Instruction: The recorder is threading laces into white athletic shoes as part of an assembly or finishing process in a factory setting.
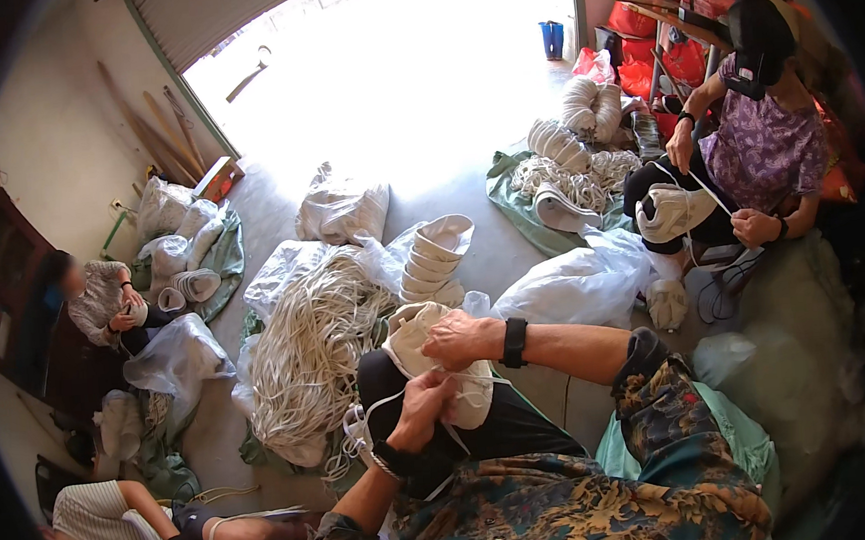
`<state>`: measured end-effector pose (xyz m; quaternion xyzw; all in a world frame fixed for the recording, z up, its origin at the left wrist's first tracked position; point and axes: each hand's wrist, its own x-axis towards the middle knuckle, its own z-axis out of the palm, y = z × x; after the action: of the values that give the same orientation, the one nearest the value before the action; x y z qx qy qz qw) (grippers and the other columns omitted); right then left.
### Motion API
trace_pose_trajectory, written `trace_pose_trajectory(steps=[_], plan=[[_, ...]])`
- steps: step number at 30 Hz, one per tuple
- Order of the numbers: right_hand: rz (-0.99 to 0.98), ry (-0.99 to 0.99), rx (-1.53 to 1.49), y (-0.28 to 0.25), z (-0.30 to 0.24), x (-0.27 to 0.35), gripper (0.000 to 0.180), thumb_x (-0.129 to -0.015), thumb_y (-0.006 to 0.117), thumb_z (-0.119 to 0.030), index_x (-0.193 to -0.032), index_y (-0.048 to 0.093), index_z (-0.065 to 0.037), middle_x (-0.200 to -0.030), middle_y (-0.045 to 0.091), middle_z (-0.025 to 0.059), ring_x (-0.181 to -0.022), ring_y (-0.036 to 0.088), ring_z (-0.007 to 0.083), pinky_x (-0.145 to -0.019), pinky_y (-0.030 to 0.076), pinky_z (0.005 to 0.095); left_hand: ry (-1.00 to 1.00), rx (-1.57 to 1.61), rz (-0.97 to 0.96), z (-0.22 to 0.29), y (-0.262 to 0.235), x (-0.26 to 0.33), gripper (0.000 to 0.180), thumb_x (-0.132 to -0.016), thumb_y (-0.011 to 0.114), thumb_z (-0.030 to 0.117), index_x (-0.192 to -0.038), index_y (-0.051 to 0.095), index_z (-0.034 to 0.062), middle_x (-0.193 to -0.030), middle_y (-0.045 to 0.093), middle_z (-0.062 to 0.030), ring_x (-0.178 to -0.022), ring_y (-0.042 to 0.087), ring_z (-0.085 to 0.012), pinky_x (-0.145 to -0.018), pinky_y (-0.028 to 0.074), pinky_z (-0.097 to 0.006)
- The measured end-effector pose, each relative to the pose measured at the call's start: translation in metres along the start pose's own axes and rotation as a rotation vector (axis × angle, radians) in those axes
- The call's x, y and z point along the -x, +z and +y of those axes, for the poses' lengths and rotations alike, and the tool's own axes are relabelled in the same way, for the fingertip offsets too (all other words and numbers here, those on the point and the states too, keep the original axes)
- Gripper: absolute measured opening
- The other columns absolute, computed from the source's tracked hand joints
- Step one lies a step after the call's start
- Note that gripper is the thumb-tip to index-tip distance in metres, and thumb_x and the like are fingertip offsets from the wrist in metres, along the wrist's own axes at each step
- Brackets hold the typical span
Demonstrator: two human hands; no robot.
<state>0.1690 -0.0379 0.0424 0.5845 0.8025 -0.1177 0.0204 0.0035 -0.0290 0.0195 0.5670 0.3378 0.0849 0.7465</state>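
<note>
Cream fabric shoe upper (pixel 437 362), soft and curved, on the lap near the scene's middle. Right hand (pixel 462 338) clamped over its top; left hand (pixel 420 408) pinched on white cord (pixel 377 406) at its near edge. Lower part hidden behind hands. Long axis hard to judge.

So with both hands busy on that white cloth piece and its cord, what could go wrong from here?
1. The thin white cord loops loosely off the cream fabric shoe upper held between the left hand and right hand; it might snag on fingers or knot.
2. The big heap of loose white cords lies right beside the knee, so the working cord could tangle into it.
3. The stack of nested white uppers leans and may topple.
</note>
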Motion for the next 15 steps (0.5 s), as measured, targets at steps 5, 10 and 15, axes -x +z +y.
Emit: trace_pose_trajectory(steps=[5, 10, 15], plan=[[-0.003, -0.146, -0.113, -0.009, 0.015, 0.014, 0.026, -0.067, 0.060, -0.009, -0.093, 0.060, -0.007, -0.086, 0.065, 0.0124, -0.083, 0.063, 0.0297, -0.064, 0.049, 0.0405, 0.029, 0.091, 0.257, 0.005, -0.007, -0.022, 0.008, -0.084, 0.051, 0.008, -0.086, 0.053, 0.0005, -0.057, 0.054, -0.0030, -0.039, 0.047, -0.0088, -0.034, 0.033, -0.021], [0.094, -0.183, -0.176, 0.001, 0.018, 0.020, 0.034, -0.067, 0.058, -0.005, -0.100, 0.055, -0.008, -0.084, 0.063, 0.0155, -0.081, 0.061, 0.0331, -0.065, 0.048, 0.0416, 0.121, -0.136, 0.248, 0.006, -0.002, -0.044, 0.011, -0.082, 0.047, 0.005, -0.086, 0.056, 0.0011, -0.054, 0.054, -0.0041, -0.036, 0.046, -0.0102, -0.033, 0.033, -0.023], [0.119, -0.118, -0.227, 0.010, 0.016, 0.024, 0.030, -0.071, 0.055, -0.005, -0.100, 0.055, -0.009, -0.080, 0.062, 0.0180, -0.076, 0.061, 0.0347, -0.063, 0.047, 0.0434, 0.005, -0.152, -0.059, 0.013, -0.014, -0.047, 0.013, -0.079, 0.046, 0.007, -0.079, 0.059, 0.0024, -0.053, 0.054, -0.0034, -0.036, 0.047, -0.0102, -0.033, 0.036, -0.023]])
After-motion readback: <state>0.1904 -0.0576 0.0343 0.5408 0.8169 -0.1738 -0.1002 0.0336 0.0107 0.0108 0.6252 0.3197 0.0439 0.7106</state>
